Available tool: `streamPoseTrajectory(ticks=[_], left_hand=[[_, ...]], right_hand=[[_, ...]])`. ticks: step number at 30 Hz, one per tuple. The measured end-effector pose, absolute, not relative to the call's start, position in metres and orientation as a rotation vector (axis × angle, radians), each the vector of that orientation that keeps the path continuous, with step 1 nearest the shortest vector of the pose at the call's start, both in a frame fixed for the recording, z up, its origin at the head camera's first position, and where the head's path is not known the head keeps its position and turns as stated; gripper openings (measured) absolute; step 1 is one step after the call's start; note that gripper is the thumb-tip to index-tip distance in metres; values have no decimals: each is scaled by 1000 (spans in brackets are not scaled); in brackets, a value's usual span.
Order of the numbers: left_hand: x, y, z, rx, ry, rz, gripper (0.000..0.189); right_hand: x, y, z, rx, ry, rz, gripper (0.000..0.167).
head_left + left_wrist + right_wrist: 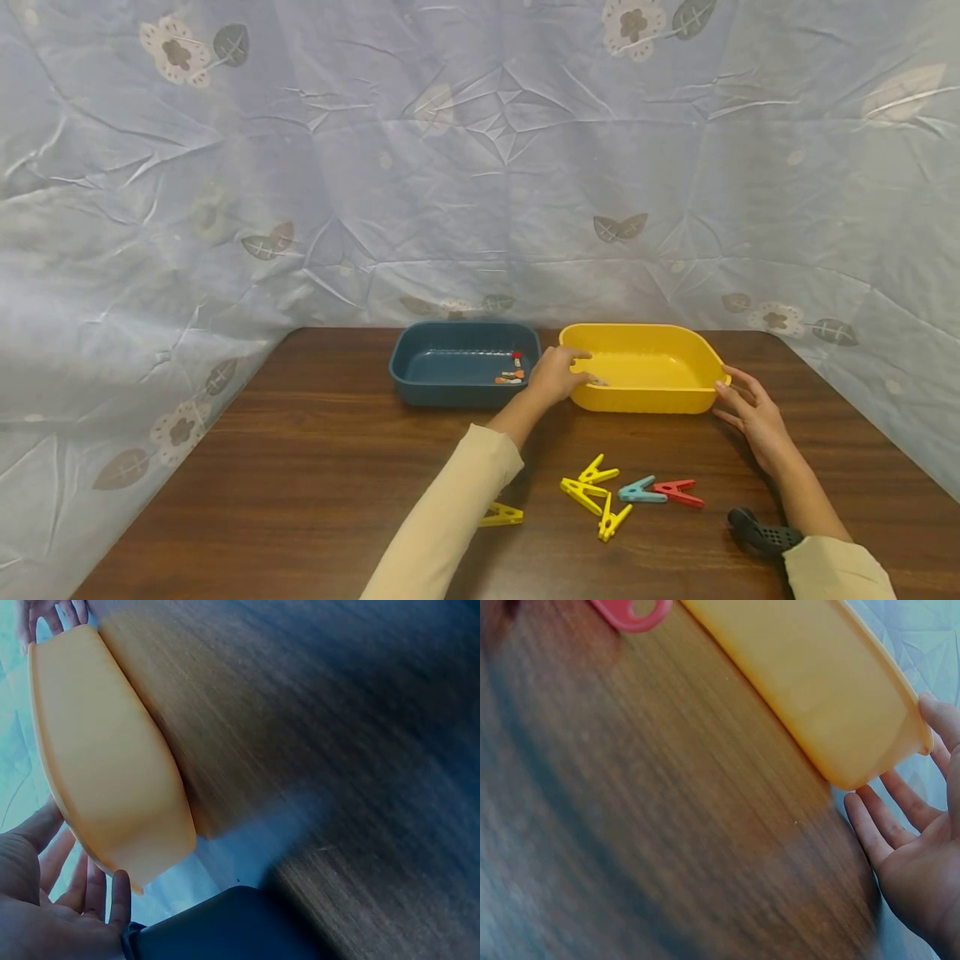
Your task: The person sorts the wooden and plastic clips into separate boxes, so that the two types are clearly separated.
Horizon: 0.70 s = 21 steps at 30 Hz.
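A yellow basin [641,401] stands at the back right of the table, a small greyish item [597,382] inside near its front left. My left hand [553,377] grips the basin's left end, thumb and fingers at the rim. At the right end, my right hand [759,421] holds the rim, its thumb on the edge and its other fingers spread along the outside. The left wrist view shows the left hand [64,900] around one end of the basin [112,750]. In the right wrist view, the right hand's thumb [941,720] touches the rim.
Left of the yellow basin stands a dark blue basin [435,395] holding several small red, white and orange pieces [512,377]. Nearer lie several yellow clips [583,493], a light blue clip [641,490] and a red clip [678,492]. A patterned cloth [480,183] hangs behind the table.
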<state>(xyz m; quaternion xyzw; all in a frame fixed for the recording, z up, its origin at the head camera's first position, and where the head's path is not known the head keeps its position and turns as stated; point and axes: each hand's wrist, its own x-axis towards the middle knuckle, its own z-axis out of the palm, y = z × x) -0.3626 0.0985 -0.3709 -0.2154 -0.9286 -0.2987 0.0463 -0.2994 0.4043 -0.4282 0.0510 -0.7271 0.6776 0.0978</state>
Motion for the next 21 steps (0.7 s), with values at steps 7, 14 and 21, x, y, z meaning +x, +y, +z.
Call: streamPoseTrajectory(ticks=[7, 14, 21], left_hand=[[-362, 100, -371, -659, -2847, -911, 38], [-360, 98, -370, -745, -2839, -884, 33], [-354, 89, -368, -861, -2789, -831, 33]], right_hand=[[-296, 405, -428, 147, -2150, 1999, 54], [-295, 405, -429, 152, -2145, 1994, 53], [-296, 403, -432, 145, -2148, 1982, 52]])
